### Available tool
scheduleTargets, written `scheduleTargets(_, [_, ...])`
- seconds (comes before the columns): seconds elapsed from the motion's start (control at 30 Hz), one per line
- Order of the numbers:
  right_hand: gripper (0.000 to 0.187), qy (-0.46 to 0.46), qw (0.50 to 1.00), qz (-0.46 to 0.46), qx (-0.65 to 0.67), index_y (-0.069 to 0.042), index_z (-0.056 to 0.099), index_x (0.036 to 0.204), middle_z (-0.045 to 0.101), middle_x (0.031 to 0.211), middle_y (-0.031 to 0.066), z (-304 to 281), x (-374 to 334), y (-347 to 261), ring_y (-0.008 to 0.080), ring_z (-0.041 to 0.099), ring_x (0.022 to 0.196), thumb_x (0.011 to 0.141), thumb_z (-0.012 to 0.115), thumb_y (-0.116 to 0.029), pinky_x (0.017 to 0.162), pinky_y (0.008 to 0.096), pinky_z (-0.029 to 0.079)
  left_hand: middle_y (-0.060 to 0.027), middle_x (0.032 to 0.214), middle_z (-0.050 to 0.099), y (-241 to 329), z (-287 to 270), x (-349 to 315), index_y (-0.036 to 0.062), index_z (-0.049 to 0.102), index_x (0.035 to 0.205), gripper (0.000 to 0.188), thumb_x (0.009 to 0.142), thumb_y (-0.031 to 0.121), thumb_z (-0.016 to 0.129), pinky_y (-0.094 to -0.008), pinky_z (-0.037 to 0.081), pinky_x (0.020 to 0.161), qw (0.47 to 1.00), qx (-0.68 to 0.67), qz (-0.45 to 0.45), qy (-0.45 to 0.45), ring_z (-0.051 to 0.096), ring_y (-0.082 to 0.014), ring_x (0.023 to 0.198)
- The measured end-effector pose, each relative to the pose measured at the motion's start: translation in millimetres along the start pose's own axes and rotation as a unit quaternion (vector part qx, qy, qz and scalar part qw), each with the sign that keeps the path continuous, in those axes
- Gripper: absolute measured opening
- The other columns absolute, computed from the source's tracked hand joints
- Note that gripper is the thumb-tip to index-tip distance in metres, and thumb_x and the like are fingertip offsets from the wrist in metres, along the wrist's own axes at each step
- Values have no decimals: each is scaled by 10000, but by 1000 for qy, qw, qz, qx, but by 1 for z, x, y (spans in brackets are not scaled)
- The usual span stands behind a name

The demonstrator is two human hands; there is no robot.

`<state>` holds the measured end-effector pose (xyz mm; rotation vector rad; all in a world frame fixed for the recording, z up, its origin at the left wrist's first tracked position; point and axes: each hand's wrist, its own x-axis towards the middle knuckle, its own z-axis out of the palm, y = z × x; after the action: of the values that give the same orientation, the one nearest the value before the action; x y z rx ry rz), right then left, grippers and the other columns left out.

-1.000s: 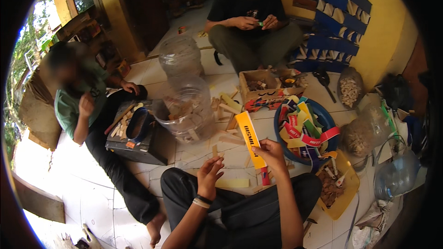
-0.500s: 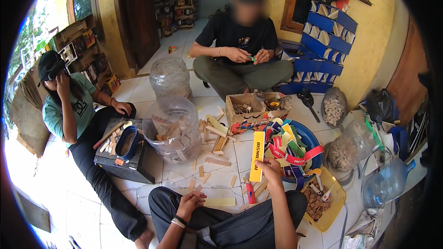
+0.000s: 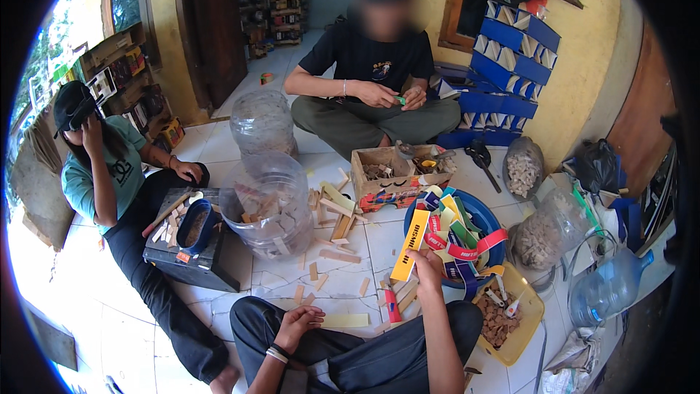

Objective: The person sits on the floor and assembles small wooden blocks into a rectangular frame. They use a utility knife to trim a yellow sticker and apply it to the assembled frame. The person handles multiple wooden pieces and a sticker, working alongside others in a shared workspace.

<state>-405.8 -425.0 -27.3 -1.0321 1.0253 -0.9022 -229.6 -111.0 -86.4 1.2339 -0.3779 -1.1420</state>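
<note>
Right hand pinches a yellow strip by its lower end, tilted in front of the blue basin. Left hand curls loosely near a pale strip; whether it grips anything, I cannot tell. Apparently the yellow strip is being positioned; continuing calls for a steady pinch.

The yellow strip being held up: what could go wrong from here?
The yellow strip is held only near its lower end by the right grip, so it might bend or slip. It could also catch the loose strips heaped in the blue basin beside it. The yellow tray sits close to the right knee; a shift might spill its brown pieces.
</note>
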Motion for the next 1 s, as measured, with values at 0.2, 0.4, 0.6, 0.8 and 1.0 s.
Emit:
scheduleTargets(0.2, [130,49,998,-18,32,-53,672,860,671,764,-9,3,-10,-2,27,504,563,866,780,-125,524,202,352,-92,1138,714,0,0,0,-1,662,1169,221,1075,153,534,-308,546,939,1000,17,9,-8,684,-163,1032])
scheduleTargets(0.4, [147,104,993,-28,45,-31,672,858,630,737,-27,3,-13,3,37,451,565,868,778,-133,530,232,322,-88,1138,713,2,2,-1,-3,657,1178,232,1075,166,536,-300,543,938,999,39,5,-4,682,-152,1033])
scheduleTargets(0.6, [154,120,991,-40,52,-7,689,875,644,773,-18,-2,-9,10,49,487,635,867,777,-132,585,241,360,-85,1142,713,4,5,-2,-4,660,1176,236,1073,172,542,-294,543,930,999,43,8,0,685,-149,1028])
scheduleTargets(0.8, [184,125,989,-18,78,29,652,903,714,895,97,-4,-9,12,148,649,804,853,792,-79,756,273,495,-94,1128,713,5,7,-2,-2,666,1161,230,1061,174,556,-298,541,946,999,46,11,4,682,-159,1024])
scheduleTargets(1.0, [170,118,990,-31,68,42,675,898,717,887,87,-4,-10,13,150,655,817,854,787,-78,759,275,496,-98,1125,713,4,7,-2,-12,664,1159,229,1062,165,555,-298,542,945,999,40,13,4,683,-157,1022])
